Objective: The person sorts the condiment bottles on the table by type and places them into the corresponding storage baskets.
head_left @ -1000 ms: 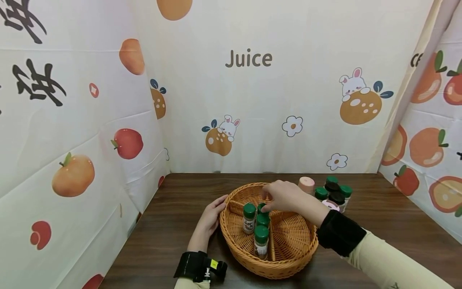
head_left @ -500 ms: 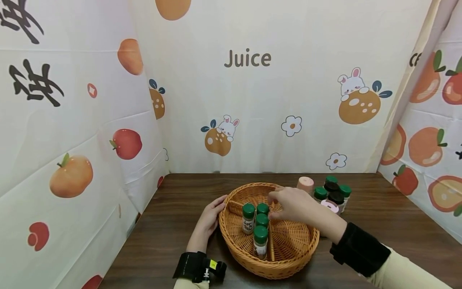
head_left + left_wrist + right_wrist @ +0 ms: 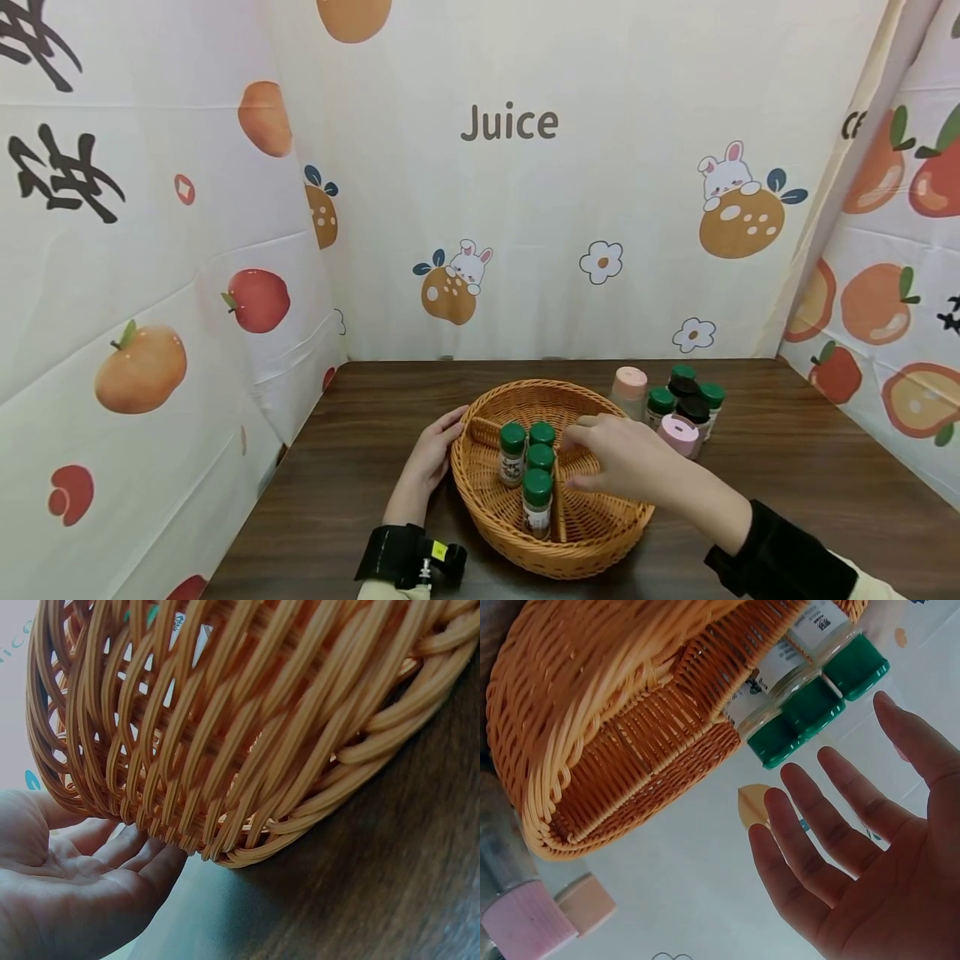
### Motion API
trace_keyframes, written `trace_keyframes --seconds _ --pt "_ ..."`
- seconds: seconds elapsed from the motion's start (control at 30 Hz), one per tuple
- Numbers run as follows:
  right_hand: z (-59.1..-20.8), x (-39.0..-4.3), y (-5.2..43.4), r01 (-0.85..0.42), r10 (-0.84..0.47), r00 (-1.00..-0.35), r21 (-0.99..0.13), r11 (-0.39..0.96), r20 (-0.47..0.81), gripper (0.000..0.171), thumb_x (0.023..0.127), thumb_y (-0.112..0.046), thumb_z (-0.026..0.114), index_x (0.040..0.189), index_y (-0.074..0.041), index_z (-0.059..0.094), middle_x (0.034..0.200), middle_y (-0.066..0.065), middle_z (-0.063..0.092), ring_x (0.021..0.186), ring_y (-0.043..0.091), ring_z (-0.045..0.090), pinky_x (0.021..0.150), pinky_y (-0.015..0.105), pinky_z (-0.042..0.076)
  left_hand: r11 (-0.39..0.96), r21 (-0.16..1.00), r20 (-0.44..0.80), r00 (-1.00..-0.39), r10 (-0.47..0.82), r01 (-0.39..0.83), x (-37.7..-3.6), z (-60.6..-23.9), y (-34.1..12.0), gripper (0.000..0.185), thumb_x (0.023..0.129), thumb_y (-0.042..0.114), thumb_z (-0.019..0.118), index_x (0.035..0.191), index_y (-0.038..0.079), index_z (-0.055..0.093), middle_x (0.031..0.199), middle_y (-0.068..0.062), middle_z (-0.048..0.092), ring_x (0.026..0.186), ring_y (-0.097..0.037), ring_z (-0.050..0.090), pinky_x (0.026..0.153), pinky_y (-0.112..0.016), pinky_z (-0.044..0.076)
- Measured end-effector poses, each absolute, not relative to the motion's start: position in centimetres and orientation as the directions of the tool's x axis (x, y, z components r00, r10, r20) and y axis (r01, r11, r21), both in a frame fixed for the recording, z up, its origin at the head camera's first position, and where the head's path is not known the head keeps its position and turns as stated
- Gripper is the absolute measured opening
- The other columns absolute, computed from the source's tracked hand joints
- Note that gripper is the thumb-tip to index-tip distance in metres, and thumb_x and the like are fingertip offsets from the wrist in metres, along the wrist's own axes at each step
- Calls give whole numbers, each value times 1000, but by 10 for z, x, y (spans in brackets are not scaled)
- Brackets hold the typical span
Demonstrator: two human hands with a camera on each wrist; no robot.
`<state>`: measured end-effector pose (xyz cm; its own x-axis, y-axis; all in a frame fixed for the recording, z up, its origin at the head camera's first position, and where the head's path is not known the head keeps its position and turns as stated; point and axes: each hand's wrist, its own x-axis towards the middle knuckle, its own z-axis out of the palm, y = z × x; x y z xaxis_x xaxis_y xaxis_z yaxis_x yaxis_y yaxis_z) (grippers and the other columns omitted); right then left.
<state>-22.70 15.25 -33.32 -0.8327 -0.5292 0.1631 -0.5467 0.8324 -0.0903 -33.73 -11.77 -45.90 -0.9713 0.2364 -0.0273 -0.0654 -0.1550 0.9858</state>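
A round wicker basket point(image 3: 558, 567) stands on the table, split by a divider point(image 3: 559, 500). Several green-lidded spice bottles point(image 3: 537, 492) stand upright in its left compartment, close to the divider. My left hand point(image 3: 429, 454) rests its fingers against the basket's outer left side; in the left wrist view the fingertips are hidden behind the weave point(image 3: 195, 742). Above the right compartment my right hand point(image 3: 626, 458) hovers with spread fingers and holds nothing. The right wrist view has its fingers point(image 3: 810, 817) apart from the green lids point(image 3: 810, 709).
Behind the basket on the right, a group of bottles stands on the table point(image 3: 750, 492): a peach-lidded one point(image 3: 630, 392), a pink-lidded one point(image 3: 678, 433), and several with green or black lids point(image 3: 693, 407). A printed cloth point(image 3: 525, 208) hangs behind and at both sides.
My right hand has let go of a green-lidded bottle at the back of the left compartment and moved right and toward me, its fingers opening. The left hand stays at the basket's side.
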Motion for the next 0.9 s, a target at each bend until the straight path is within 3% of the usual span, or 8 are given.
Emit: trace_keyframes --seconds 0.13,0.33,0.67,0.9 --pt "-336 -222 153 -555 -534 -825 -88 827 182 25 81 -43 80 96 -29 67 98 -11 68 82 8 63 62 29 51 -155 985 -35 -972 234 -73 -337 -458 -118 45 107 9 40 150 -3 40 157 -26 35 144 -38 38 119 -48 35" --pt "-342 -214 156 -544 -523 -832 -90 834 184 26 82 -45 79 101 -30 70 104 -10 69 91 15 66 65 30 53 -161 984 -38 -971 236 -78 -336 -458 -118 45 107 9 40 150 -2 39 158 -26 34 145 -38 37 119 -49 34" --pt "-351 -204 164 -517 -506 -855 -103 850 116 27 80 -48 79 99 -31 68 101 -12 66 93 14 65 67 34 55 -163 984 -35 -969 245 -77 -337 -459 -118 45 107 10 41 151 -2 39 157 -26 34 145 -38 37 119 -49 35" --pt "-358 -200 172 -520 -505 -852 -110 847 140 26 80 -47 80 97 -32 67 101 -14 64 89 7 62 63 29 51 -158 984 -42 -969 242 -82 -338 -459 -118 45 107 9 40 150 -1 40 158 -25 35 145 -38 38 119 -48 35"
